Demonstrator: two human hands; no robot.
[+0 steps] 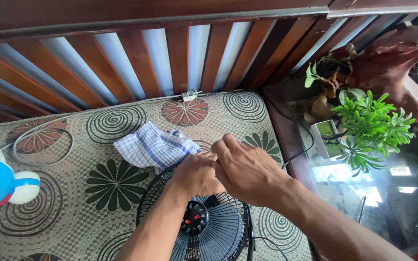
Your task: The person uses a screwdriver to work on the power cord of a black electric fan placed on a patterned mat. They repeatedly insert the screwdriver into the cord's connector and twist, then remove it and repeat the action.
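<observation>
At lower centre of the frame, on a patterned cushion (122, 203), a black electric fan (204, 227) lies with its wire grille facing up. The left hand (195, 175) and right hand (247, 170) meet at the grille's upper rim, fingers curled; whether they pinch a clip or the wire itself cannot be told. The cage looks light, springy and easily bent, best gripped at the rim. A checked cloth (153, 147) lies just beyond.
</observation>
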